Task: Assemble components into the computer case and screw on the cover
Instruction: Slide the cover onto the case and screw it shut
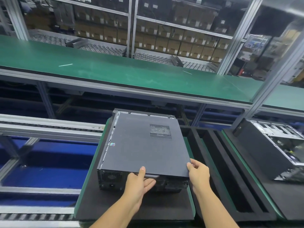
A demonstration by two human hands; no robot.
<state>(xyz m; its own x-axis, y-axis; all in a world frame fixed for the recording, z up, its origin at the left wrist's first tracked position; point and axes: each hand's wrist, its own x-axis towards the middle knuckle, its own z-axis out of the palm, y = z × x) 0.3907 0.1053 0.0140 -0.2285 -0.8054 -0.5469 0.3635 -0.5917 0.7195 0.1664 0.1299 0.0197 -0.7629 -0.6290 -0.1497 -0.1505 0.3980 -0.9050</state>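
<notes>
The dark grey sheet-metal cover (143,145), with its perforated vent patch (160,131) toward the far right, is lying flat on top of the black rectangular computer case (110,178), which is resting on its side on a black foam-topped pallet with green edges (134,206). Both hands are gripping the cover's near edge: the left hand (139,181) is pinching it near the middle, thumb on top and fingers curled under the lip, while the right hand (199,173) is wrapping round the near right corner. The cover appears not yet seated, since a strip of the case's frame is showing beyond its far edge and the metal rim with its tabs is showing along the left side. The main risk is that the panel is sliding home crooked: with both hands working at one end, an uneven push could be skewing it so the tabs on one side are missing their slots, jamming or bending the thin sheet and leaving the screw holes misaligned. Fingers tucked beneath the lip are also risking a pinch against the case's rear as the gap closes. A hard shove could be shifting the whole case across the foam. Further out, a second, open silver-framed case (279,145) is sitting on the neighbouring pallet to the right, and a long green-matted bench (115,69) is running behind.
</notes>
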